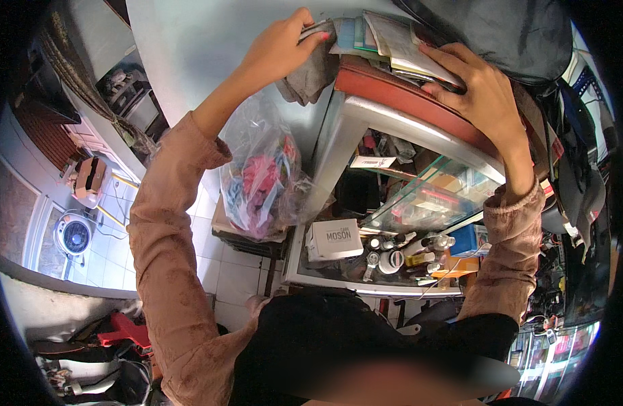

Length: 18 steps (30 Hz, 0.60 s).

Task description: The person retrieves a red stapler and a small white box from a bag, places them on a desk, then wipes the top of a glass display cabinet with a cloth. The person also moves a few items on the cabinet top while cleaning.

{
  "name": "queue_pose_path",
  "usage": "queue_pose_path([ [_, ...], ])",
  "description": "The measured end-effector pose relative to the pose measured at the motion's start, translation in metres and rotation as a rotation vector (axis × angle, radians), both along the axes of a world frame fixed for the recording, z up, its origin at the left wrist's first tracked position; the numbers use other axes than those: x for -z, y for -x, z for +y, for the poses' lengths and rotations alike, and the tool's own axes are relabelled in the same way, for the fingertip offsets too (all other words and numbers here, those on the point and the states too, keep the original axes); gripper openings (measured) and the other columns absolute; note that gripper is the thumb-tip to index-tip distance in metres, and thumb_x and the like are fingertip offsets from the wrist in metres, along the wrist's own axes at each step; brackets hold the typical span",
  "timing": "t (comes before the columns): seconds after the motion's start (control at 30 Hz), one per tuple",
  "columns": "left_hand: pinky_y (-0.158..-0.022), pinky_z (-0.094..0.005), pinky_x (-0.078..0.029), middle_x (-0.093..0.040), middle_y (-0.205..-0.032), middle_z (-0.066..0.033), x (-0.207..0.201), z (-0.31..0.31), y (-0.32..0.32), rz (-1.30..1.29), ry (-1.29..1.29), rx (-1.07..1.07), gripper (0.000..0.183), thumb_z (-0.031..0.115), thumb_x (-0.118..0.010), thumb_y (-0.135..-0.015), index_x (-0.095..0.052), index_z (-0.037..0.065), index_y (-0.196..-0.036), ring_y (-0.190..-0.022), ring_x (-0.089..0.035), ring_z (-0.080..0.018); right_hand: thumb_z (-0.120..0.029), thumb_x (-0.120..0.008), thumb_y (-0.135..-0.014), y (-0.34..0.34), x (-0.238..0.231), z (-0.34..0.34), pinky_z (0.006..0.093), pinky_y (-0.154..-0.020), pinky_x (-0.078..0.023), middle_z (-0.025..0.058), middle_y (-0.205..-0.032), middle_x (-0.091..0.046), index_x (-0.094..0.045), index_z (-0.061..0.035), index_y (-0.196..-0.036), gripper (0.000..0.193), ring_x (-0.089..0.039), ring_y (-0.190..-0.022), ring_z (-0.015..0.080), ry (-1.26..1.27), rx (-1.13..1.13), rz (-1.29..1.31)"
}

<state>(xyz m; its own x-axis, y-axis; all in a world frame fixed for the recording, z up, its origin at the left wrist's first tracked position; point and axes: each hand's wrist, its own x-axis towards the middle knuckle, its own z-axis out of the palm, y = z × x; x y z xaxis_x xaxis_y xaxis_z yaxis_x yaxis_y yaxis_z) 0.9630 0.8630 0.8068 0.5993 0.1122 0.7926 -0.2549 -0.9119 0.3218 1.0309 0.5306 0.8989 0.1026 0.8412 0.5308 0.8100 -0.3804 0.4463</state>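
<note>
My left hand [274, 51] is raised at the top centre, fingers closed on a grey cloth [310, 80] that hangs down beside the cabinet. My right hand [484, 84] grips the right end of a stack of papers and thin booklets [399, 44], thumb below and fingers over the top. The stack lies above a long red-brown case [393, 95] on top of an aluminium-framed glass display cabinet [386, 111]. The left end of the papers reaches close to the cloth.
Inside the cabinet are a white box [334, 240] and several small bottles [391, 262]. A clear plastic bag [257, 179] of colourful items stands left of it. A black bag [501, 34] sits at the back right. A fan [75, 235] stands on the tiled floor far left.
</note>
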Motion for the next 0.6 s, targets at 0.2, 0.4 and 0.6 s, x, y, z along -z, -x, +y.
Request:
queue_pose_path([
  [0.2,-0.065,-0.04,-0.05,-0.068,-0.082,-0.0171,-0.007,-0.012,0.031,0.002,0.108,-0.023,0.034,0.036,-0.07,-0.098,-0.058,0.005,-0.106,-0.072,-0.066,-0.0312,-0.025,-0.078,-0.081,0.006,0.01,0.011,0.0417,-0.075,-0.059,0.0057,-0.109,-0.07,-0.07,-0.0156,-0.123,0.044,-0.071,-0.089,0.0313,-0.064,0.006,-0.202],
  [0.4,-0.075,-0.0343,-0.053,-0.072,-0.097,-0.0101,-0.019,-0.027,0.054,-0.212,-0.314,0.052,0.038,0.036,-0.08,-0.088,-0.064,0.007,-0.107,-0.084,-0.07,-0.0267,-0.022,-0.077,-0.083,-0.011,0.013,0.013,0.0403,-0.075,-0.059,0.0071,-0.102,-0.07,-0.069,-0.0133,-0.123,0.042,-0.07,-0.09,0.0307,-0.154,-0.135,-0.218],
  [0.6,-0.084,-0.0347,-0.053,-0.071,-0.098,-0.0095,-0.042,-0.023,0.048,0.029,-0.299,0.342,0.036,0.029,-0.083,-0.085,-0.065,0.004,-0.104,-0.089,-0.069,-0.0271,-0.022,-0.077,-0.082,-0.022,0.003,0.004,0.0412,-0.086,-0.056,0.0102,-0.112,-0.067,-0.064,-0.0111,-0.132,0.052,-0.067,-0.101,0.0328,-0.05,-0.278,0.016],
])
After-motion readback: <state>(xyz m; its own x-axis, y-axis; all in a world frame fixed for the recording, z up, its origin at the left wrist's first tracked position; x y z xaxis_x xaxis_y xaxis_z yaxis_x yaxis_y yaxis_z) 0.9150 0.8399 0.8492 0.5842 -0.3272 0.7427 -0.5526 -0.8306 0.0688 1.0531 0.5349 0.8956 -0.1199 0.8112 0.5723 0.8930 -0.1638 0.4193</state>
